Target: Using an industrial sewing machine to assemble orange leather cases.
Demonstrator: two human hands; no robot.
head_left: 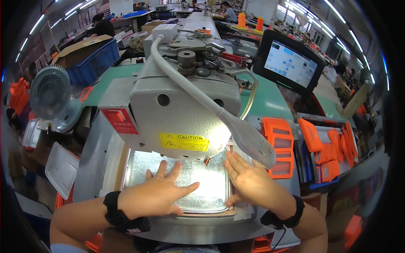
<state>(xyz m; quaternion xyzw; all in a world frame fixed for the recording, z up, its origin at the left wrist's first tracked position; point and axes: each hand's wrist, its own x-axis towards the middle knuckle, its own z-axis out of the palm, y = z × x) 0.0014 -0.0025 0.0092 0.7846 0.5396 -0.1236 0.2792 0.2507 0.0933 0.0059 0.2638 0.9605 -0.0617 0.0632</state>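
A shiny silver rectangular sheet or plate [202, 189] lies in a light frame [243, 211] beneath the grey head of a sewing machine [185, 109], lit by a lamp. My left hand [156, 196] rests on the silver piece with fingers spread. My right hand [249, 181] is at the piece's right border, its fingers stretched out close together and its thumb touching near the lower right corner. The lamp arm [249, 139] reaches down beside my right hand. Both wrists wear black straps.
Orange cut pieces [278, 147] lie right, more in a tray [329, 152]. A touchscreen [289, 61] stands back right. A fan [48, 92], blue bin [90, 63] and white lid [62, 168] are left. Co-workers [101, 27] sit in the background.
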